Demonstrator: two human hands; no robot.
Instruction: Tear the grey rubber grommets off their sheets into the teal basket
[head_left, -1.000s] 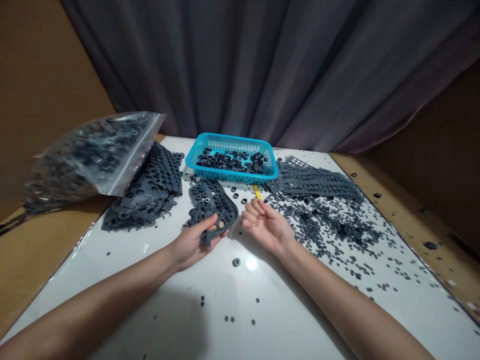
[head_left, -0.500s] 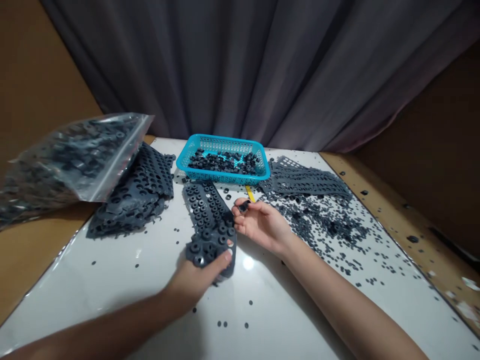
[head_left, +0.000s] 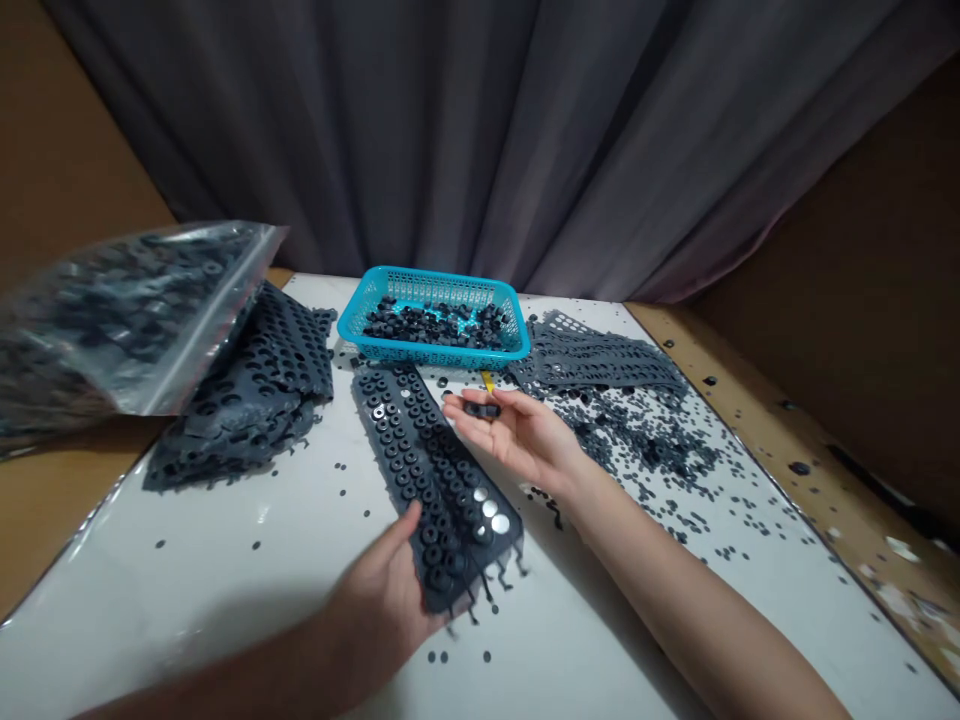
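My left hand [head_left: 386, 585] grips the near end of a dark rubber sheet [head_left: 431, 470], its thumb on top and the fingers underneath. Rows of raised ring-shaped pieces cover the sheet. Several round holes show white at its near right corner, and thin strands hang from the near edge. Palm up beside the sheet, my right hand [head_left: 521, 435] holds small black rubber pieces [head_left: 482, 409] on its loosely curled fingers; their exact number is unclear. Beyond both hands stands a blue basket [head_left: 435, 352] with many loose black pieces inside.
At left, a clear zip bag [head_left: 150, 310] full of dark pieces leans over a stack of perforated sheets [head_left: 255, 390]. More punched sheets [head_left: 600, 362] lie at right, near scattered black bits [head_left: 652, 445]. A yellow strip [head_left: 487, 381] shows behind my right hand. A grey curtain [head_left: 450, 140] hangs behind.
The sheet's near end, bent up before, now lies flatter and closer to me. My left hand has moved nearer with it. The fingers of my right hand have uncurled from a pinch around the pieces.
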